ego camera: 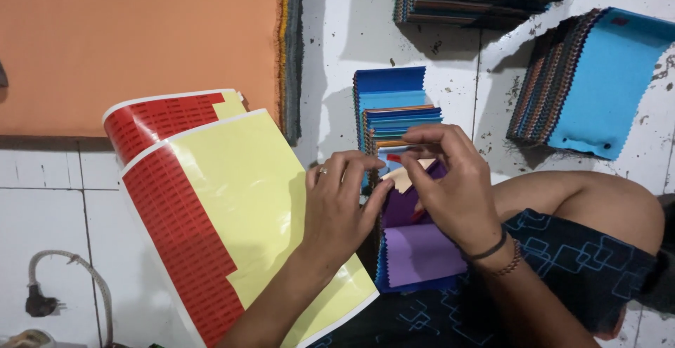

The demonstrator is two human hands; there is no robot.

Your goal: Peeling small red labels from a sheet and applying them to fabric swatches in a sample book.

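White tiled floor point(56, 200), swatch stacks far right. Left hand point(337, 207) presses the fabric swatch book point(415, 249) open on the lap; right hand point(450, 186) pinches a red sticker point(394, 157) onto a swatch. Sticker sheet point(232, 207) left, about half peeled.

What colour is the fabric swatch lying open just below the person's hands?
Purple: the fabric swatch shows plainly in the head view, below the right hand.

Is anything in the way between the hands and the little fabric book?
No. Both hands already touch it: the left hand rests on the swatch book, and the right hand pinches at its upper pages, near a small red sticker.
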